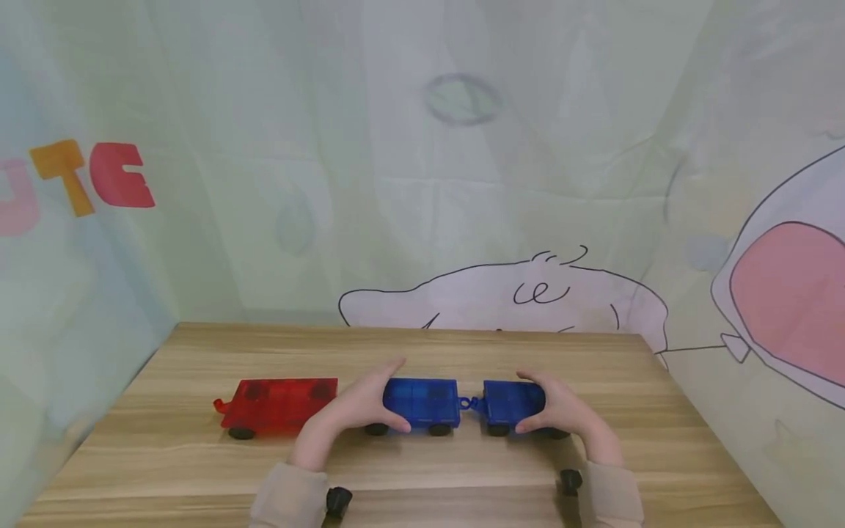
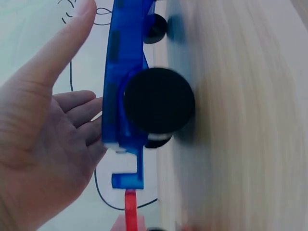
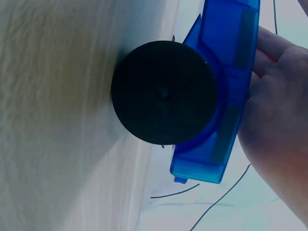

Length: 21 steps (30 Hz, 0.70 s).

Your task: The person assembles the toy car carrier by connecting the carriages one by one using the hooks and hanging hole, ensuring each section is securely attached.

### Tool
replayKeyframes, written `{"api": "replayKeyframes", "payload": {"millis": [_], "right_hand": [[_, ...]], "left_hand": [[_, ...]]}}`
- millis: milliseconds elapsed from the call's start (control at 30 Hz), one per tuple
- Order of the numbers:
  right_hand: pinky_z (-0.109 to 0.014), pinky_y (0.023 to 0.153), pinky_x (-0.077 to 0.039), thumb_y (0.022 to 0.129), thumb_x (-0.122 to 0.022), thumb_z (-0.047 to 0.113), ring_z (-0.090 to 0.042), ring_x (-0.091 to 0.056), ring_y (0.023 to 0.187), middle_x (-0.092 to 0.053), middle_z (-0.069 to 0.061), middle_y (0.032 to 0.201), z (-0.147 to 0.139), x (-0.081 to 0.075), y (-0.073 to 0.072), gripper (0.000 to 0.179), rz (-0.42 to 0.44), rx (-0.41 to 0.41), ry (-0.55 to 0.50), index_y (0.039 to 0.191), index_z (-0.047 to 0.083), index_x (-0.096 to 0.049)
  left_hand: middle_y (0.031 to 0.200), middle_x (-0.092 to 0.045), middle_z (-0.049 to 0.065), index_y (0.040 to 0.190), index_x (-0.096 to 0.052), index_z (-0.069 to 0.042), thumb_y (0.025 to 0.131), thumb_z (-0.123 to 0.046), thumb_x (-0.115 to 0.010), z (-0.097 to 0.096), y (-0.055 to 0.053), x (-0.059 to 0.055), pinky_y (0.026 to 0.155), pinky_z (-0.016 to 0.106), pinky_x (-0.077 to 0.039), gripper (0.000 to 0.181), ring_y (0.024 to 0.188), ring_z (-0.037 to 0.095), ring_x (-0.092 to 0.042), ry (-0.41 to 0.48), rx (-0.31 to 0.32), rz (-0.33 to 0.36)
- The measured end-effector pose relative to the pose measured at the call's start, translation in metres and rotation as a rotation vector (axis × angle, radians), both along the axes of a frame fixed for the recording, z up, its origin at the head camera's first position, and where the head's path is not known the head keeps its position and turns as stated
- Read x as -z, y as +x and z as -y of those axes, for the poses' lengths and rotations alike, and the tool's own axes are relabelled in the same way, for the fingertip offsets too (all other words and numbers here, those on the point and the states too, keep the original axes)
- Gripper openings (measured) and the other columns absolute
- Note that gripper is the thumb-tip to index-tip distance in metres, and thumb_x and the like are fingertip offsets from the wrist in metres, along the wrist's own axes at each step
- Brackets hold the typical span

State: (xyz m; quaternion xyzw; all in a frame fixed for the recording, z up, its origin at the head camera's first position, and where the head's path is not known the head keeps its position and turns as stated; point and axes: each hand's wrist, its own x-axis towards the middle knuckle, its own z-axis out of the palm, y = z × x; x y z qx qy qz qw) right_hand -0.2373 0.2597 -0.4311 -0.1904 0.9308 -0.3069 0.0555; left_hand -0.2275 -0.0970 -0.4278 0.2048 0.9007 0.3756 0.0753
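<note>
My left hand (image 1: 359, 402) spreads over the left end of a blue see-through toy train wagon (image 1: 429, 403). Its thumb (image 2: 79, 24) stands off the wagon in the left wrist view, and the other fingers pass partly behind it. Around the right end of a second blue wagon (image 1: 505, 403) is my right hand (image 1: 561, 403), thumb on the near side; finger contact is hidden. A ring and hook (image 1: 470, 403) meet between the blue wagons. Left of them stands a red wagon (image 1: 284, 402). A red bar (image 2: 131, 209) lines up with the blue end hook (image 2: 127, 180).
All wagons stand on black wheels (image 1: 241, 433) in a row on a wood-grain table (image 1: 436, 469). A printed curtain (image 1: 396, 183) hangs behind the table and at both sides. Dark objects (image 1: 339, 501) sit by both cuffs.
</note>
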Motion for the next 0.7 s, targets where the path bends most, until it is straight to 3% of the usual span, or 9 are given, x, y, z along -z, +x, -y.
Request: {"api": "replayKeyframes", "payload": {"millis": [367,700], "right_hand": [[-0.063,0.105,-0.038,0.063,-0.091,0.026,-0.048,-0.046,0.129,-0.049,-0.029,0.140,-0.005,0.000,-0.001,0.094,0.000,-0.024,0.000,0.138,-0.009,-0.046],[-0.064,0.104,-0.039,0.065,-0.090,0.027,-0.048,-0.046,0.128,-0.048,-0.029,0.141,-0.003,0.000,-0.001,0.091,0.048,0.004,0.005,0.139,-0.004,-0.048]], "left_hand": [[0.153,-0.039,0.021,0.149,-0.035,0.002,0.066,-0.031,-0.091,-0.019,-0.003,0.003,0.114,0.055,-0.033,0.105,0.141,0.039,-0.037,0.005,-0.029,0.001],[0.150,-0.043,0.019,0.148,-0.038,0.000,0.067,-0.032,-0.090,-0.024,0.000,0.007,0.113,0.057,-0.033,0.101,0.140,0.039,-0.039,0.010,-0.037,0.011]]}}
